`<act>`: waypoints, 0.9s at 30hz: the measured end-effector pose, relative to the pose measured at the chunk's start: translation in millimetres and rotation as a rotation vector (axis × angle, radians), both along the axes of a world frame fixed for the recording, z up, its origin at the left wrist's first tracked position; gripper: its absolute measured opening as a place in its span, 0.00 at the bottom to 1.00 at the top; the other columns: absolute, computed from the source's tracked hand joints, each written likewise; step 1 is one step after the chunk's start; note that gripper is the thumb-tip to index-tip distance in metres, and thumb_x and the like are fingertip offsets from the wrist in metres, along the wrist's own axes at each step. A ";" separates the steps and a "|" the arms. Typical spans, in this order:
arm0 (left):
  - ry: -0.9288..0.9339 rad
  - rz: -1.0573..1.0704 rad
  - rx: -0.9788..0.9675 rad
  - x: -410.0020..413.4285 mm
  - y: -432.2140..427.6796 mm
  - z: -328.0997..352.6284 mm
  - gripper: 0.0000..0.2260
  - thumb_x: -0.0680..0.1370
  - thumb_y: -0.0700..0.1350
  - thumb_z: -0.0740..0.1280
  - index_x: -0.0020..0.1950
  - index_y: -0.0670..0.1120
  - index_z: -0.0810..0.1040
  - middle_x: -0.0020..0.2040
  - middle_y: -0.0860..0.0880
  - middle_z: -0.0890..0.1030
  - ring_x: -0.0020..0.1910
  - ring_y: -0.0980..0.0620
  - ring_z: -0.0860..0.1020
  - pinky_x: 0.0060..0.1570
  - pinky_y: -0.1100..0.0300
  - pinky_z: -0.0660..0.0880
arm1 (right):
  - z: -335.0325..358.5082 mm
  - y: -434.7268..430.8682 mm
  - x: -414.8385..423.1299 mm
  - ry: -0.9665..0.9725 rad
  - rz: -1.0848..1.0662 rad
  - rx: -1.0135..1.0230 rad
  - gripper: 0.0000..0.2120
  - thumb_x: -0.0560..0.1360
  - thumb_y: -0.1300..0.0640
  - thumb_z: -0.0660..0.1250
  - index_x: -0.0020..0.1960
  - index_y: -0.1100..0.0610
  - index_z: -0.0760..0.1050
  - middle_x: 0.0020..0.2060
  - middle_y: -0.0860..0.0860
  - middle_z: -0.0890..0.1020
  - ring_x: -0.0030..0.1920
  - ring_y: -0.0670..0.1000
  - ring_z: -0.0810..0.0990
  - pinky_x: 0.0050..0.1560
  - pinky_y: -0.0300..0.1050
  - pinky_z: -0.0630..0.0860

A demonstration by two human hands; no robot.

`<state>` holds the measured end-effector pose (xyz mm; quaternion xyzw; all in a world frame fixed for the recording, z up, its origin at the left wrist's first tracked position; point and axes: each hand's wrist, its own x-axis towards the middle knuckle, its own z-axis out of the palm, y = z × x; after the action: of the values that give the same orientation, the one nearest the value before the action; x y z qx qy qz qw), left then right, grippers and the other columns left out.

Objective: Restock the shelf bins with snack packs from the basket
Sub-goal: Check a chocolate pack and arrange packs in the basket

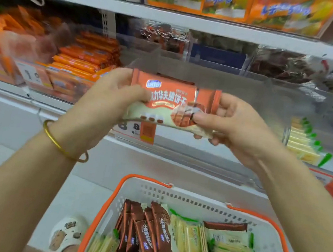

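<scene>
While gripped endwise, snack pack (170,103) between both hands (110,97).

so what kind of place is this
Most likely a shop aisle, such as a small grocery or convenience store: white shelves of packaged snacks, a price tag on the shelf edge, and an orange-rimmed shopping basket of snack packs below the hands.
</scene>
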<state>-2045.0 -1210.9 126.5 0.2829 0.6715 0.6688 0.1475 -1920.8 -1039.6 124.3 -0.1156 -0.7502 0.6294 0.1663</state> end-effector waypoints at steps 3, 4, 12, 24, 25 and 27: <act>0.386 0.323 -0.081 -16.9 6.8 -9.7 0.18 0.73 0.44 0.66 0.62 0.46 0.70 0.55 0.49 0.77 0.54 0.53 0.76 0.55 0.59 0.73 | 12.3 28.1 -48.4 -0.012 -0.163 0.053 0.16 0.68 0.64 0.74 0.53 0.55 0.75 0.43 0.50 0.84 0.37 0.49 0.81 0.25 0.37 0.71; 0.572 0.353 -0.158 -18.7 7.6 -19.7 0.17 0.74 0.45 0.64 0.62 0.44 0.72 0.56 0.48 0.77 0.56 0.52 0.75 0.57 0.59 0.71 | 10.5 35.2 -62.8 -0.055 -0.204 0.085 0.17 0.68 0.63 0.75 0.54 0.56 0.74 0.44 0.51 0.83 0.40 0.50 0.81 0.27 0.38 0.73; 1.022 0.185 -0.555 -10.5 23.6 -66.3 0.20 0.76 0.54 0.52 0.56 0.48 0.78 0.55 0.51 0.79 0.60 0.49 0.74 0.70 0.48 0.51 | -46.1 55.7 -150.8 -0.499 -0.287 0.545 0.14 0.66 0.56 0.76 0.48 0.57 0.77 0.42 0.55 0.83 0.39 0.56 0.84 0.40 0.54 0.83; 1.120 0.153 -0.604 -16.7 29.6 -70.7 0.17 0.75 0.52 0.55 0.47 0.47 0.81 0.49 0.51 0.82 0.56 0.49 0.79 0.67 0.48 0.54 | -59.5 55.1 -163.0 -0.706 -0.436 0.826 0.20 0.66 0.38 0.72 0.47 0.51 0.76 0.39 0.47 0.83 0.36 0.51 0.83 0.45 0.43 0.79; 1.117 0.150 -0.608 -16.8 29.8 -70.6 0.17 0.75 0.52 0.55 0.47 0.47 0.81 0.49 0.51 0.82 0.57 0.49 0.79 0.67 0.48 0.54 | -59.4 56.1 -160.8 -0.702 -0.442 0.796 0.20 0.66 0.38 0.72 0.47 0.51 0.76 0.37 0.47 0.83 0.33 0.50 0.83 0.43 0.44 0.80; 1.113 0.146 -0.614 -16.6 30.4 -71.0 0.17 0.75 0.52 0.55 0.47 0.47 0.81 0.50 0.50 0.82 0.58 0.49 0.78 0.67 0.47 0.54 | -58.8 57.5 -157.0 -0.705 -0.426 0.757 0.20 0.66 0.39 0.73 0.47 0.53 0.75 0.33 0.48 0.82 0.28 0.49 0.82 0.42 0.45 0.81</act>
<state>-2061.7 -1180.6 55.5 0.4863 0.8263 0.2071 -0.1947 -2077.8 -982.1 65.5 -0.4001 -0.8942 0.1918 0.0588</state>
